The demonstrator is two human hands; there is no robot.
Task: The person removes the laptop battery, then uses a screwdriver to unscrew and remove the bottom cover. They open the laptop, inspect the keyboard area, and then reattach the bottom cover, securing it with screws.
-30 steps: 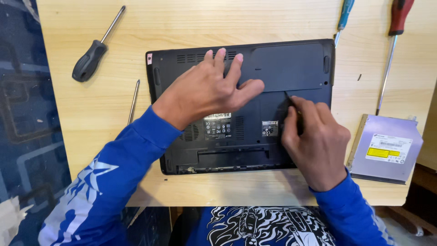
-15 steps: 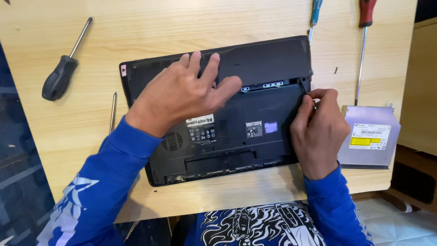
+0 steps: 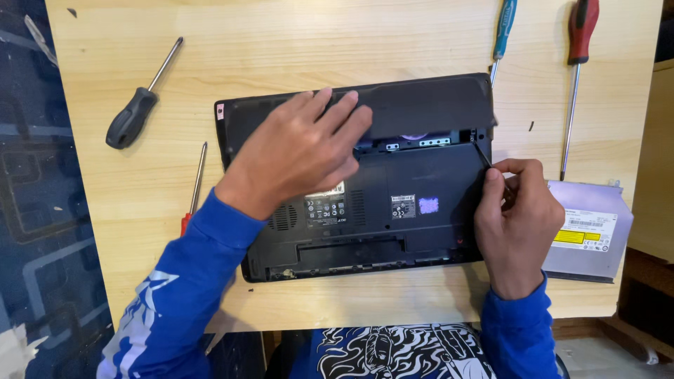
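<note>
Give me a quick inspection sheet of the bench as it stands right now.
Surface: light wooden table, small dark speck near its right side.
Job's things: black laptop lying bottom-up, a gap open at its upper panel; thin tool poked into the gap's right end.
Clutter: black-handled screwdriver, red-handled screwdriver, blue-handled screwdriver, thin red-handled screwdriver, silver optical drive at the right edge.
Grippers: left hand pressed flat on the laptop; right hand pinching the thin tool.
Cables: nothing seen.
Surroundings: dark patterned floor on the left, wooden furniture on the right.
</note>
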